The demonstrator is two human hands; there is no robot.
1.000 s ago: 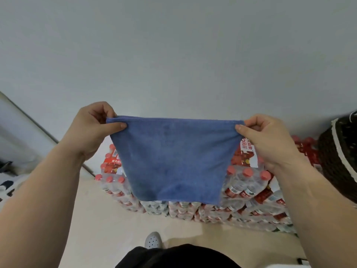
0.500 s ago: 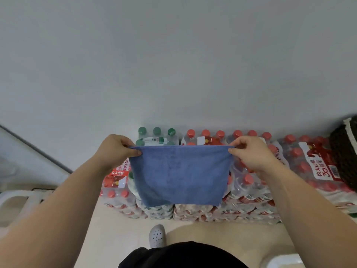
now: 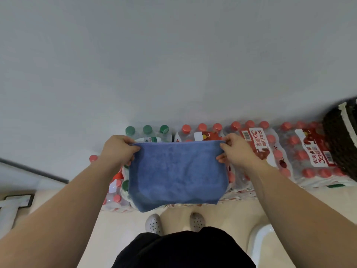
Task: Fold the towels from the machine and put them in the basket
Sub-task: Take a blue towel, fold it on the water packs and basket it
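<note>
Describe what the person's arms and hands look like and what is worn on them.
The left arm and right arm are bare to the frame edge: no sleeves. The left hand and right hand wear no gloves, watch, bracelet or visible rings.

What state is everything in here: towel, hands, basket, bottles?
blue towel: hanging spread, held by top corners
left hand: pinches its top left corner
right hand: pinches its top right corner
basket: cut off at frame edge, inside hidden
water bottles: capped, wrapped in packs
</note>
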